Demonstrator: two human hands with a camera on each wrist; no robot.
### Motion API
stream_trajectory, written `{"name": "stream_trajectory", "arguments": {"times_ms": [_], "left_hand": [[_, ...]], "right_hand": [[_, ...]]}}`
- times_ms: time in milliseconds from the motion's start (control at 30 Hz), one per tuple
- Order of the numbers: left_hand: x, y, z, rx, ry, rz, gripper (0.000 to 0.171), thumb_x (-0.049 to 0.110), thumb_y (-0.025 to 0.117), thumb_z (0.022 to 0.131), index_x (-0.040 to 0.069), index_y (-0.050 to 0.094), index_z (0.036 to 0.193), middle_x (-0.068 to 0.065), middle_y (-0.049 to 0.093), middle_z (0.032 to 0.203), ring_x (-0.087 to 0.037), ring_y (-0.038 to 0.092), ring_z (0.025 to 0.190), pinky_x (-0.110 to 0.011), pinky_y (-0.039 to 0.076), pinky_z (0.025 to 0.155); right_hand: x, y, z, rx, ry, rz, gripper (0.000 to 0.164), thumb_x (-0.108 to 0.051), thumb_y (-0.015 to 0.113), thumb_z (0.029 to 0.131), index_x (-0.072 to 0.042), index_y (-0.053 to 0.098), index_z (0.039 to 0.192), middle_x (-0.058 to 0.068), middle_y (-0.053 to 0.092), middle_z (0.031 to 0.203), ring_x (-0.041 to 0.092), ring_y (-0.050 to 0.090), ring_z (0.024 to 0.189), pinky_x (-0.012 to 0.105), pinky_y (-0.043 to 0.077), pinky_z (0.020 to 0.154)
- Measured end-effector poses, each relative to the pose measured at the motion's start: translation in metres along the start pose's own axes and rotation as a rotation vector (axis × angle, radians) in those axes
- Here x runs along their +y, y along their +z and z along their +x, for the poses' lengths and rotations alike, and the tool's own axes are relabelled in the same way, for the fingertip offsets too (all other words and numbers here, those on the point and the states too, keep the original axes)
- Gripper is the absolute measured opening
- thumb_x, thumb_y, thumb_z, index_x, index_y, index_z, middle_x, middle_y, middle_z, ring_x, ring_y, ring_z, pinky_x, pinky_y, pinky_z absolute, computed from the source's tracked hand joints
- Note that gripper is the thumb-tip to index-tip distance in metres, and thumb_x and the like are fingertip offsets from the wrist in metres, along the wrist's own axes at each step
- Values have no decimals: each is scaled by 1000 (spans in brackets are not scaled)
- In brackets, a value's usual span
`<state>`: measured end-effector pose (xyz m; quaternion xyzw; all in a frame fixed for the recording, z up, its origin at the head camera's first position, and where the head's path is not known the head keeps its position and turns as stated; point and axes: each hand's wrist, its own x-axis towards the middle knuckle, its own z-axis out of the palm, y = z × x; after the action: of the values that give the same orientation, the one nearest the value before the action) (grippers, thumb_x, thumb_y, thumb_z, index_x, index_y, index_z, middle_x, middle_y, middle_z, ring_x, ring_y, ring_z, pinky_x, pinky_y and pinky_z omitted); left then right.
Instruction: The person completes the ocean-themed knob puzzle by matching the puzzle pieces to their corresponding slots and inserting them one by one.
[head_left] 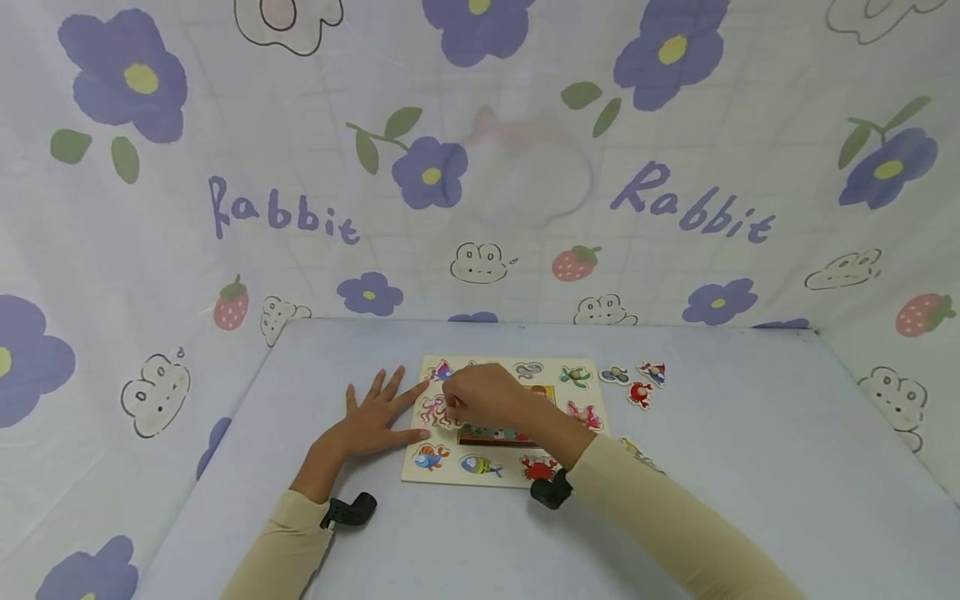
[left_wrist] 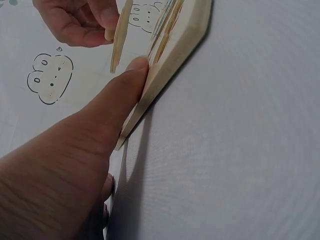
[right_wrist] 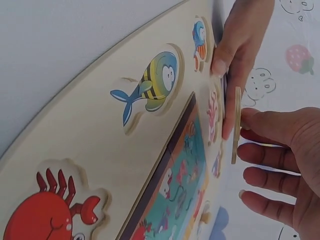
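Note:
A wooden peg puzzle board [head_left: 551, 365] with sea-animal recesses lies on the table. My right hand [head_left: 487, 396] is over its left part, pinching a thin wooden puzzle piece [right_wrist: 236, 125] between thumb and fingers. The piece is seen edge-on in both wrist views, so its picture is hidden. Near it on the board is the pink octopus recess [head_left: 432, 411]. My left hand [head_left: 371, 425] has its fingers spread at the board's left edge, its thumb [left_wrist: 135, 67] touching that edge. Along the near side are the striped fish recess [right_wrist: 157, 82] and red crab recess [right_wrist: 42, 215].
Right of the board lie a small red crab piece [head_left: 640, 394], a grey-blue piece [head_left: 615, 376], a red-and-dark piece [head_left: 652, 372] and a yellowish piece [head_left: 637, 452]. A rectangular picture [right_wrist: 175, 185] fills the board's middle. A printed curtain [head_left: 480, 208] hangs behind the table.

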<state>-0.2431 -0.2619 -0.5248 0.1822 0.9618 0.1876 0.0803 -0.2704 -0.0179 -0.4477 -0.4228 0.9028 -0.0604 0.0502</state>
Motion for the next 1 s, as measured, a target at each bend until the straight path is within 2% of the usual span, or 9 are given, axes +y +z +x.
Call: {"name": "stream_trajectory", "arguments": {"times_ms": [367, 633, 833, 1000], "left_hand": [[1, -1, 0, -1, 9, 7, 88, 69, 63, 89, 32, 29, 161, -16, 5, 170, -46, -2, 154, -81, -8, 107], [0, -2, -1, 4, 9, 13, 88, 68, 62, 90, 31, 28, 162, -18, 6, 169, -48, -1, 153, -82, -6, 106], [-3, 1, 1, -9, -2, 24, 89, 73, 59, 89, 35, 26, 162, -13, 3, 170, -44, -3, 154, -80, -9, 107], [-3, 1, 1, -7, 0, 12, 90, 73, 59, 88, 34, 25, 162, -14, 3, 170, -44, -3, 154, -80, -9, 107]], "right_hand": [[-4, 8, 13, -12, -9, 6, 10, -30, 72, 97, -20, 75, 98, -11, 61, 76, 9, 54, 70, 24, 47, 69], [-7, 13, 22, -14, -15, 28, 10, -31, 72, 96, -22, 77, 97, -13, 63, 79, 6, 55, 71, 25, 47, 69], [-7, 16, 26, -24, 1, 36, 11, -31, 73, 96, -22, 77, 100, -13, 65, 80, 6, 56, 72, 26, 47, 71], [-5, 20, 27, -4, -5, 11, 10, -30, 73, 96, -21, 77, 99, -12, 65, 79, 6, 55, 69, 26, 47, 67]]}}
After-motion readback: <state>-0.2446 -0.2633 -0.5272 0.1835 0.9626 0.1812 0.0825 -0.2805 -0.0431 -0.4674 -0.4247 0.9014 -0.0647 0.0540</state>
